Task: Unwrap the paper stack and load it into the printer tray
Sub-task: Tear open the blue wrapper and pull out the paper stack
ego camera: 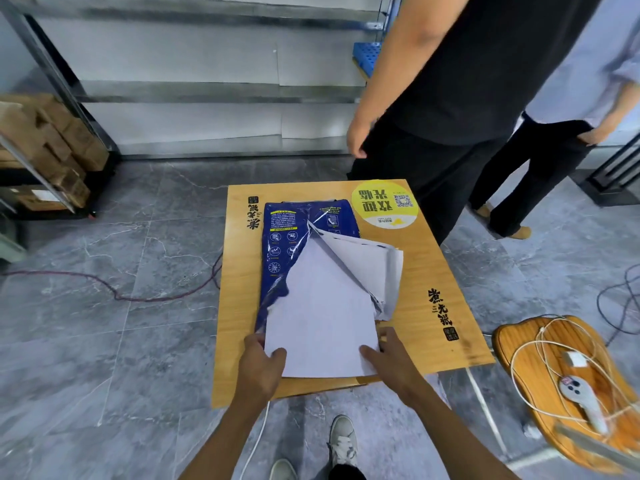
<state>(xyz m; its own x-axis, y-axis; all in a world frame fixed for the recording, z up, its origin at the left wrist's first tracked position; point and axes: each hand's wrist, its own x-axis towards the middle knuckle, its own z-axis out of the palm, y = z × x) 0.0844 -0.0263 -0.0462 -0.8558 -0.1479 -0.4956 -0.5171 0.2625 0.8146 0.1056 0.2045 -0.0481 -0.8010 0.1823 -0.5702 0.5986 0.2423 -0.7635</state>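
A white paper stack (pixel 322 317) lies on a small wooden table (pixel 433 271), half out of its torn blue wrapper (pixel 287 237). The wrapper still covers the stack's far end and left side; a torn flap with a white inside (pixel 374 261) is folded open to the right. My left hand (pixel 259 365) grips the stack's near left corner, thumb on top. My right hand (pixel 388 355) grips the near right corner, thumb on the top sheet. The stack's near edge overhangs the table's front edge a little. No printer tray is in view.
Two people stand past the table's far right corner (pixel 467 116). A wooden stool (pixel 568 386) with white cables and a charger sits at the right. A red cable (pixel 138 296) runs over the grey tiled floor at left. Cardboard boxes (pixel 52 150) fill a rack at far left.
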